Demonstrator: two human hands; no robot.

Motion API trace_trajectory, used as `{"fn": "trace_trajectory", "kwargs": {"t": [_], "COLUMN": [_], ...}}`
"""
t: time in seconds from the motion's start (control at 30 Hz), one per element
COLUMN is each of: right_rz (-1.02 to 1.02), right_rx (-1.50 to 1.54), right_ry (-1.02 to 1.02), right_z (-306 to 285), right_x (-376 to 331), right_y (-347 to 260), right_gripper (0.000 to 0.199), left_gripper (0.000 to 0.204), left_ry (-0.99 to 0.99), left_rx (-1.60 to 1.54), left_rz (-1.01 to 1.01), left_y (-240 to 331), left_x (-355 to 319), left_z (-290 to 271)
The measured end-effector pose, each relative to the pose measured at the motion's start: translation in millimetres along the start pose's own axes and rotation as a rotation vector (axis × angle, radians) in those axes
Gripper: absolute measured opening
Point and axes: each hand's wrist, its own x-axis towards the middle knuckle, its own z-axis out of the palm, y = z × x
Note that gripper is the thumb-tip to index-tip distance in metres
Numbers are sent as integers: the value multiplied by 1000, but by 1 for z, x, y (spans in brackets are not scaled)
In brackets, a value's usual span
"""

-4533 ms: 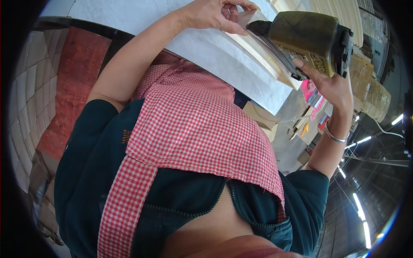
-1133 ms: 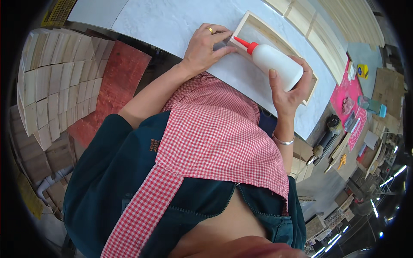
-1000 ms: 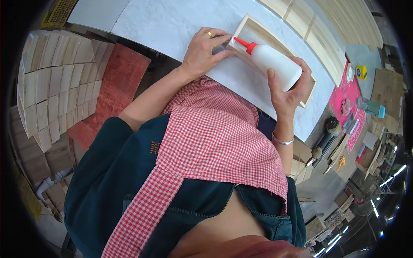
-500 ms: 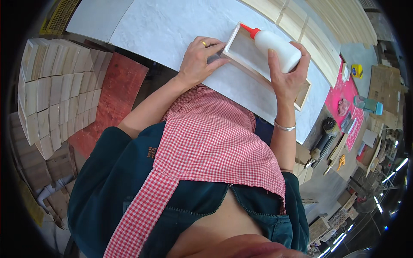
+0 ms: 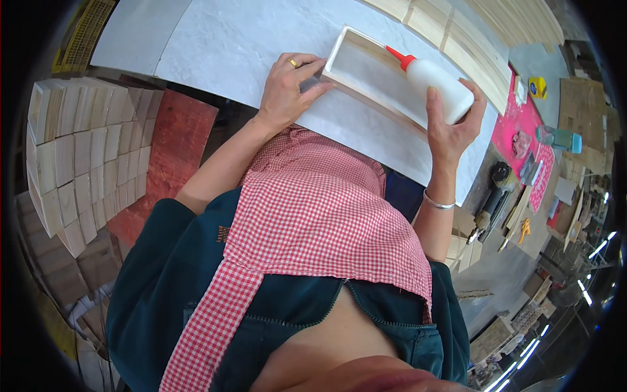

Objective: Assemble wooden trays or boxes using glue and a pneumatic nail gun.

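Observation:
A long, narrow wooden frame (image 5: pixel 373 104) lies on the pale marbled tabletop, slanting from upper left to lower right. At its left end, the thumb and fingers of my left hand (image 5: pixel 287 91) grip the near corner. My right hand (image 5: pixel 454 127) is wrapped round a white squeeze bottle (image 5: pixel 439 86), held tilted above the frame. The bottle's red pointed nozzle (image 5: pixel 400 57) reaches the frame's far long side, its tip at or just over the rim. My right hand and the bottle hide the frame's right end.
Long pale wood strips (image 5: pixel 470 46) lie along the table's far right side. Stacked wooden pieces (image 5: pixel 91 144) stand at left beside a red board (image 5: pixel 179 144). At right are yellow tape (image 5: pixel 537 87), a blue-green container (image 5: pixel 560 139) and a dark power tool (image 5: pixel 493 199).
The nozzle has gone from the frame's far left corner to a place further right along the far long side. My left hand keeps hold of the frame's left end.

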Motion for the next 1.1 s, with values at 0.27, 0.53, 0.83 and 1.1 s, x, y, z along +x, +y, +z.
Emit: {"fn": "trace_trajectory", "kwargs": {"t": [0.27, 0.53, 0.83, 1.1], "right_rz": [39, 109, 166, 151], "right_rx": [-81, -144, -192, -219], "right_ry": [71, 150, 192, 248], "right_z": [-43, -83, -114, -124], "right_x": [-16, -32, -44, -51], "right_y": [19, 37, 47, 50], "right_gripper": [52, 51, 46, 48], "left_gripper": [40, 40, 41, 41], "left_ry": [-3, -10, -27, -41], "left_rx": [-14, -6, -15, -1], "left_rz": [-15, -21, -54, -74], "left_y": [3, 6, 9, 8], "left_x": [2, 2, 2, 2], "left_z": [-2, -2, -2, -3]}}
